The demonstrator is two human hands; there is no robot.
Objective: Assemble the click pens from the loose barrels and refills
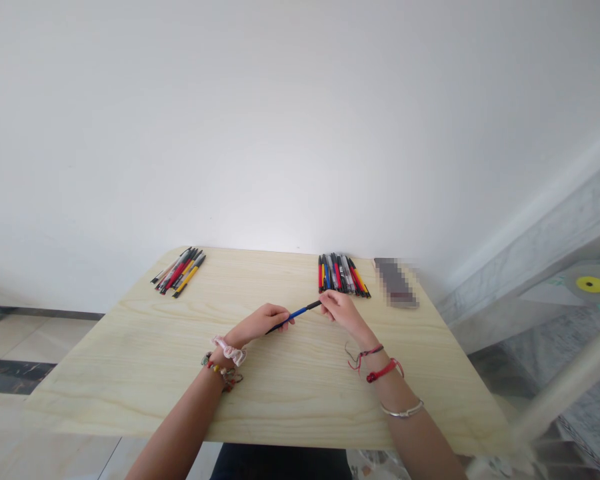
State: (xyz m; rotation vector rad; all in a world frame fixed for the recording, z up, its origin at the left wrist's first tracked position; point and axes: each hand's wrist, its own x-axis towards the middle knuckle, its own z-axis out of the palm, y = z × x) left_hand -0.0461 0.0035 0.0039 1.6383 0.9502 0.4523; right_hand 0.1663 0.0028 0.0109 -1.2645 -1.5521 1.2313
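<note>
A blue pen with a black grip is held between my two hands above the middle of the table. My left hand is closed on its blue barrel, and the black end sticks out below the fingers. The fingertips of my right hand pinch the pen's other end at the black part. Just beyond my right hand lies a row of several pens in red, yellow, blue, black and clear. Another group of several pens lies at the table's far left.
A dark flat object, blurred out, lies at the far right of the table. The white wall stands right behind the table's back edge. Beyond the right edge are a pale bar and a round grey thing with a yellow centre.
</note>
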